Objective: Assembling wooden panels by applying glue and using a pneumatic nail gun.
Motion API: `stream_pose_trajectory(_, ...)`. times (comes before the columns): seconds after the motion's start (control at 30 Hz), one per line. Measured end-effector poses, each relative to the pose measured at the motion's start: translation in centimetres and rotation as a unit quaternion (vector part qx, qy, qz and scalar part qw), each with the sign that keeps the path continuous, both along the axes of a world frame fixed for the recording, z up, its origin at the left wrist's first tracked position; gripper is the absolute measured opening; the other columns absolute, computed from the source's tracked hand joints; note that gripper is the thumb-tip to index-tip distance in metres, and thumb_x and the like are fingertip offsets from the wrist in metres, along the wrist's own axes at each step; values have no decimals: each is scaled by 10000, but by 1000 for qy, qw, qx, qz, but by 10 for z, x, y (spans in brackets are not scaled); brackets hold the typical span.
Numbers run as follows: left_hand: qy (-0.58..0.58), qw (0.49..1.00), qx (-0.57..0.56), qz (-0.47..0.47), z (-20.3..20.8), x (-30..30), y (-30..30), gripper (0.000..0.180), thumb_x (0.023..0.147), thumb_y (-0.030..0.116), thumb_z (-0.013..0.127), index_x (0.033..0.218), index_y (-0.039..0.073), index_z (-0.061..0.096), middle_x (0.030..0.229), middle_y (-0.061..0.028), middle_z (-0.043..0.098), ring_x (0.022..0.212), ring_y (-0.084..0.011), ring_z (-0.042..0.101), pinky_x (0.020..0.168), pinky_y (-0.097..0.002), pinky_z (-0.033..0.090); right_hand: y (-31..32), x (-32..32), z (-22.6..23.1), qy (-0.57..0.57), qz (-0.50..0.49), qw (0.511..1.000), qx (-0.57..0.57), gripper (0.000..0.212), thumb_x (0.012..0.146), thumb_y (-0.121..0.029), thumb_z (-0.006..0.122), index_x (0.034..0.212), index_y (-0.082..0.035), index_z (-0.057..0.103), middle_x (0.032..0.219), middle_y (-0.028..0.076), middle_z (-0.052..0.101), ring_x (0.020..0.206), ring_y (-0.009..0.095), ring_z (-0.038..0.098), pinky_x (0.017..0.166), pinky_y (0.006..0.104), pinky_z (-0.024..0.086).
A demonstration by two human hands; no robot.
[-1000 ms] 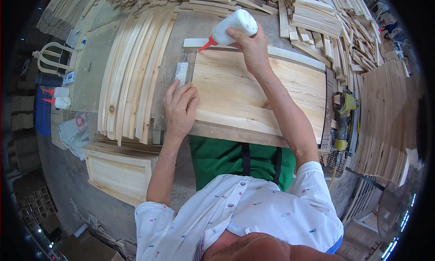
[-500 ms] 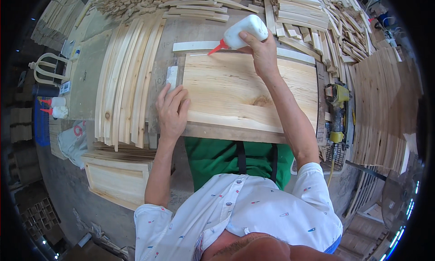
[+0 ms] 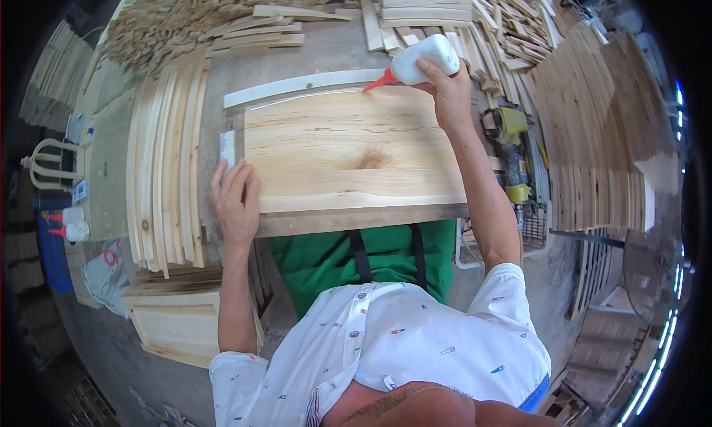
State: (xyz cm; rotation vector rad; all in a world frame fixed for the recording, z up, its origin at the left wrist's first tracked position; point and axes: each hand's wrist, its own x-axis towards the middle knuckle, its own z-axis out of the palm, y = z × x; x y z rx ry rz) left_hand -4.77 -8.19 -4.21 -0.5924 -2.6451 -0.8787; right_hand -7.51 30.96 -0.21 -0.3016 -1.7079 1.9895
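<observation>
A flat wooden panel [image 3: 334,145] with a dark knot lies on the bench in front of me. My right hand [image 3: 447,86] is closed round a white glue bottle [image 3: 426,58], tilted so its red nozzle [image 3: 380,80] points down at the panel's far edge. A thin white line of glue [image 3: 297,99] runs along that edge from the left corner to the nozzle. My left hand [image 3: 236,195] rests with fingers outstretched at the panel's left edge, by a short pale strip [image 3: 228,146]. Beyond the far edge lies a long white strip [image 3: 297,84].
Long wooden slats [image 3: 165,160] are stacked on the left. Small offcuts [image 3: 193,26] heap up at the back. A yellow-green power tool [image 3: 510,126] stands right of the panel, near stacked boards [image 3: 586,138]. Two red-tipped bottles [image 3: 72,224] sit far left.
My right hand has drawn the bottle rightward along the panel's far edge, and the glue line has grown longer. The whole view has shifted; my left hand stays at the panel's left edge.
</observation>
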Motion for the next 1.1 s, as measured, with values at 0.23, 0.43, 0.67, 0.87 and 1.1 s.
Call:
stream_pose_trajectory(0.23, -14, 1000, -12, -5, -1, 0, 1, 224, 896, 95, 611, 1103, 17, 643, 1234, -107, 606, 1292, -337, 412, 1062, -437, 337, 66, 41, 7, -19, -98, 994, 45, 422, 838, -109, 725, 1199, -19, 527, 1082, 112, 632, 963, 236, 659, 719, 370, 610)
stream_pose_trajectory(0.43, -24, 1000, -19, -4, -1, 0, -1, 234, 911, 116, 601, 1119, 16, 643, 1241, -114, 605, 1305, -332, 404, 1070, -437, 340, 104, 64, 12, -17, -183, 977, 104, 534, 794, -158, 778, 1209, -7, 478, 1082, 109, 609, 892, 214, 657, 649, 326, 600)
stream_pose_trajectory(0.67, -25, 999, -33, -10, 1, 1, 1, 259, 932, 139, 578, 1152, 13, 634, 1270, -119, 589, 1327, -323, 379, 1082, -437, 325, 116, 67, 9, -10, -244, 962, 120, 523, 782, -174, 789, 1146, 30, 475, 1052, 133, 597, 861, 209, 657, 576, 313, 594)
stream_pose_trajectory(0.87, -30, 999, -26, -8, 0, 0, 2, 259, 934, 146, 575, 1146, 13, 641, 1258, -124, 594, 1328, -324, 378, 1083, -449, 321, 101, 80, 16, -23, -274, 948, 163, 541, 763, -178, 804, 1126, 45, 471, 1037, 143, 593, 858, 209, 653, 596, 313, 599)
stream_pose_trajectory(1.1, -1, 1000, -17, -16, -3, 4, -4, 238, 932, 120, 577, 1136, 16, 643, 1228, -116, 610, 1294, -313, 432, 1059, -431, 355, 72, 130, 34, -86, -284, 938, 181, 556, 772, -191, 794, 1152, 54, 470, 1042, 133, 602, 882, 195, 638, 606, 295, 576)
